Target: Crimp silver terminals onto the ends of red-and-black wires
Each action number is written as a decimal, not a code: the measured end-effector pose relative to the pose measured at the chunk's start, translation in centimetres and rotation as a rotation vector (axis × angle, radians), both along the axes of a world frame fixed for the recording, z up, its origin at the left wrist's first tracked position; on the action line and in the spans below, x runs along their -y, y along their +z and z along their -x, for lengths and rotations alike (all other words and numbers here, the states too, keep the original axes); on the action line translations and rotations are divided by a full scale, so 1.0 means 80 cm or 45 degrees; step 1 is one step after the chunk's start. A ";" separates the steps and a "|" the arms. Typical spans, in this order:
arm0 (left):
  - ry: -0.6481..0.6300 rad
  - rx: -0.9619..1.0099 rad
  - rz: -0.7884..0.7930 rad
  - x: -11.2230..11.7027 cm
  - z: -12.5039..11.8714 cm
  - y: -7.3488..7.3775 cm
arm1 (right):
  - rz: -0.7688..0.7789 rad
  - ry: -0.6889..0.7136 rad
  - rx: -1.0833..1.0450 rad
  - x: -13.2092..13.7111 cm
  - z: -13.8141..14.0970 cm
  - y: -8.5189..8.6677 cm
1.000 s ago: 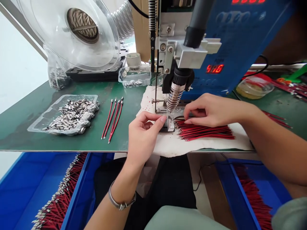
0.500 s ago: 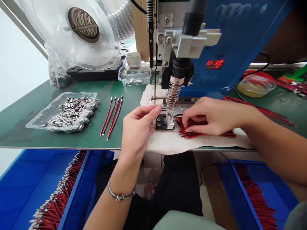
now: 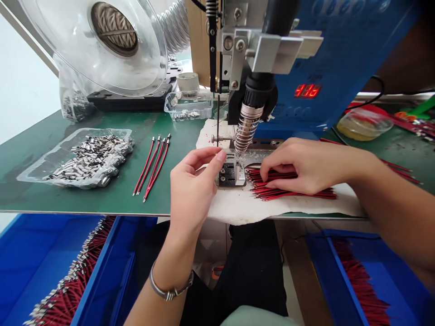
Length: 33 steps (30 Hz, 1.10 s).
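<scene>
1. Left hand (image 3: 193,181): thumb and forefinger brought nearly together beside the jig (image 3: 231,174); whether you have anything between them, you cannot tell from this view.
2. Right hand (image 3: 302,165): half closed, fingers curled over the bundle (image 3: 272,194), thumb and forefinger among its wires; whether you grip one is hidden.
3. Bundle: red and black, on the cloth (image 3: 238,210), right of the jig; many wires, no caps seen on their near ends. Judged yet to be done.
4. Jig: under the iron (image 3: 249,127); you have no capped wire visible in it.
5. Finished by the look of it: about four capped wires (image 3: 158,166) on the bench to your left, plus a long heap (image 3: 74,280) in the left bin (image 3: 102,276).
6. Caps (image 3: 91,158): plenty loose in your tray (image 3: 30,174).
7. Further stock, apparently waiting: red wires (image 3: 363,285) in your right bin (image 3: 394,267); ends too small to judge.
</scene>
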<state>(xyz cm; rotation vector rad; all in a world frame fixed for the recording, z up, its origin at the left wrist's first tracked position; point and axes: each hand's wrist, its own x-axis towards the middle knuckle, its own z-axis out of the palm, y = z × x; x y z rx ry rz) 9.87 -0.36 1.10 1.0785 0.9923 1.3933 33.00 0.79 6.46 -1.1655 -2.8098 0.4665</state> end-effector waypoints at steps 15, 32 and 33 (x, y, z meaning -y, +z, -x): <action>0.018 -0.225 -0.098 0.008 -0.001 -0.002 | 0.161 0.072 -0.110 -0.006 0.000 0.004; 0.022 -0.254 -0.104 0.008 -0.001 -0.003 | 0.321 0.046 -0.250 -0.011 -0.003 0.008; 0.020 -0.254 -0.104 0.008 -0.001 -0.003 | 0.307 0.022 -0.247 -0.010 -0.002 0.008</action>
